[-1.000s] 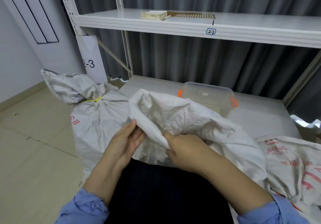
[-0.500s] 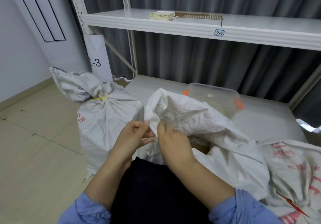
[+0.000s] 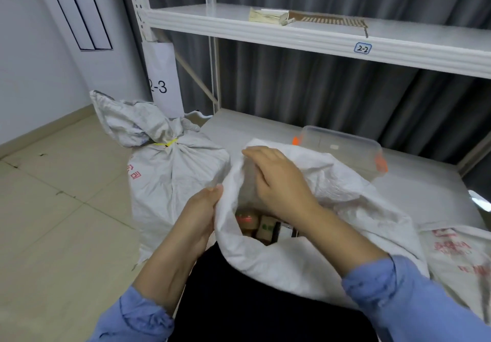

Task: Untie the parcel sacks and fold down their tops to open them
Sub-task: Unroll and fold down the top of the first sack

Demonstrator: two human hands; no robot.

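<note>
The open sack (image 3: pixel 332 190) sits right in front of the person, against the low shelf (image 3: pixel 425 190). The left hand (image 3: pixel 202 214) pinches its near rim and the right hand (image 3: pixel 284 185) curls over the far rim, showing boxes (image 3: pixel 265 228) inside. A tied sack (image 3: pixel 172 182) stands on the floor to the left.

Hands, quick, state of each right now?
Left hand: closed, gripping the open sack at its left rim.
Right hand: closed, fingers curled over its far rim.

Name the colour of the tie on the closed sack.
Yellow: a thin tie cinching the white woven sack; head view.
</note>
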